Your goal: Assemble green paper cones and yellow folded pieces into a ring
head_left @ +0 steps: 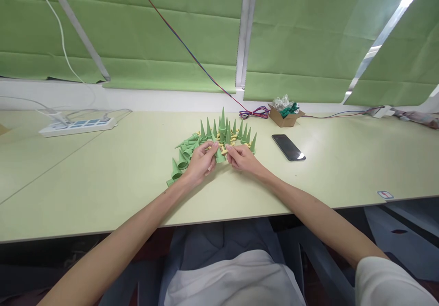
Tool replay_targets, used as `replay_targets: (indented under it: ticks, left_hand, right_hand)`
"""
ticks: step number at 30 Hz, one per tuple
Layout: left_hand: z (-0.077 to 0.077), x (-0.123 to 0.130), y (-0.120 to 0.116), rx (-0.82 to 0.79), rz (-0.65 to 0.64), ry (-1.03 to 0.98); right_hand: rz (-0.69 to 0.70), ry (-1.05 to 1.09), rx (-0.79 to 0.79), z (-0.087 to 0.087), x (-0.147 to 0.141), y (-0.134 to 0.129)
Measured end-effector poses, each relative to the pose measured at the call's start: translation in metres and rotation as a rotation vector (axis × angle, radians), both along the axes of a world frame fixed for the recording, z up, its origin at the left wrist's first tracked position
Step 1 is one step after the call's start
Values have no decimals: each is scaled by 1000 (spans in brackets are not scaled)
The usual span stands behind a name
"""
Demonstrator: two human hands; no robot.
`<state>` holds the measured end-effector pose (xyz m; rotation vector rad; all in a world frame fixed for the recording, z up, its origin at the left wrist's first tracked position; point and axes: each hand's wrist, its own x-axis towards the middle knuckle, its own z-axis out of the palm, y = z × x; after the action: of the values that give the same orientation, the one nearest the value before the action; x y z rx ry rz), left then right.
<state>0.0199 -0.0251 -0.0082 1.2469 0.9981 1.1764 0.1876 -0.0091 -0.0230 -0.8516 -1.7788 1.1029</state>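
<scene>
My left hand (203,158) is closed round a green cone (220,155), whose wide end points down toward me. Close beside it, my right hand (240,157) pinches a small yellow piece (224,152) against the cone's side. Behind both hands several green cones (222,122) stand upright with small yellow pieces (234,137) among them. More green cones (182,159) lie tipped over or lean to the left of my left hand.
A black phone (288,147) lies to the right on the table (329,169). Behind it are a small cardboard box (286,118) with green and clear material and a coiled red-blue wire (255,112). A white power strip (78,126) is at the left.
</scene>
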Motion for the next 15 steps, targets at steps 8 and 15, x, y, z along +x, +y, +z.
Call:
replay_targets:
  ticks: [8, 15]
  left_hand:
    - [-1, -1, 1, -22, 11, 0]
    - [3, 1, -1, 25, -80, -34]
  right_hand:
    - [18, -26, -15, 1, 1, -2]
    - [-25, -202, 238, 2, -2, -7]
